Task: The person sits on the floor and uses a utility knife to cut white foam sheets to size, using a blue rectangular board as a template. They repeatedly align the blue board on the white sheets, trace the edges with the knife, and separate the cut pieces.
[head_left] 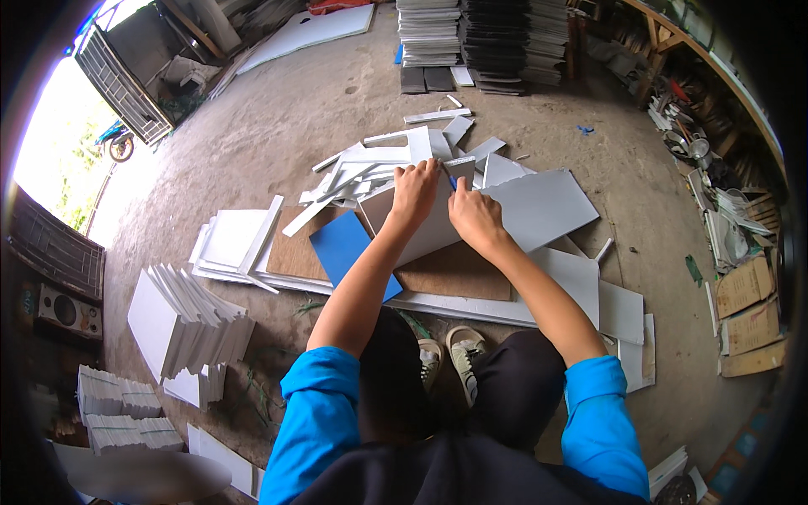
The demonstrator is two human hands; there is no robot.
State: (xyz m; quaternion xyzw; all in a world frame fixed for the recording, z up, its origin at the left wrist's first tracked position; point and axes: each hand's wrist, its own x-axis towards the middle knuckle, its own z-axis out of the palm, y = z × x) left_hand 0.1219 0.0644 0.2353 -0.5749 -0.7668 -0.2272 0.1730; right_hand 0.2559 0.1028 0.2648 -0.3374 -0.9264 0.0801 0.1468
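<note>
My left hand [414, 192] is closed on the far edge of a white foam board [429, 229], which leans up in front of my knees. Just right of it, my right hand [476, 217] is closed round a slim blue cutter [453, 180]. The cutter's thin tip meets the board's upper edge close to my left fingers; most of its handle is hidden in my fist. Under my left forearm lies a blue sheet [341, 244]. Brown boards [459, 273] and a large white panel [539, 210] lie beneath and beside the held board.
White offcut strips [337, 181] are heaped beyond my hands. Stacked white pieces [181, 324] stand at the left, near a speaker [69, 311]. Tall white and black stacks [492, 42] rise at the back. Cardboard [745, 311] and clutter line the right wall; an open gate [122, 88] is far left.
</note>
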